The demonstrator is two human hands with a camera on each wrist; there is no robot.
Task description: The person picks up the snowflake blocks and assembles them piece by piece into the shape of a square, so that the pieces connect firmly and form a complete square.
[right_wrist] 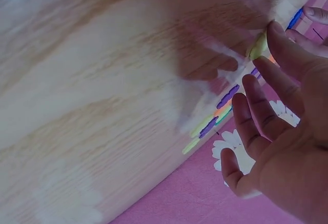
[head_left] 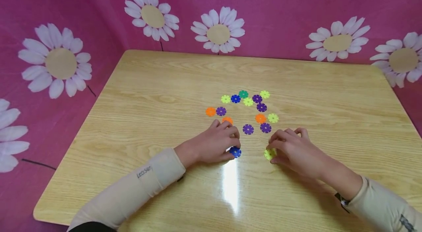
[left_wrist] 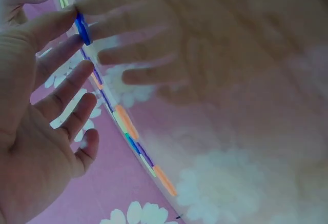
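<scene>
My left hand (head_left: 215, 142) pinches a blue notched plastic disc (head_left: 235, 152) by its edge, close over the table. In the left wrist view the blue disc (left_wrist: 82, 29) sits between thumb and index finger, with the other fingers spread loosely. My right hand (head_left: 295, 149) pinches a yellow-green notched disc (head_left: 269, 154) between thumb and index finger. From the right wrist, that yellow-green disc (right_wrist: 259, 44) appears tilted edge-on. An orange disc (head_left: 227, 120) lies just beyond my left hand, partly hidden by it. Nearest between the hands are two purple discs, one left (head_left: 248, 129) and one right (head_left: 265, 127).
More flat discs lie in a loose arc farther back on the wooden table (head_left: 158, 89), among them a green one (head_left: 243, 94), a blue one (head_left: 235, 98) and an orange one (head_left: 210, 111). A pink flowered cloth (head_left: 270, 12) hangs behind the table's far edge.
</scene>
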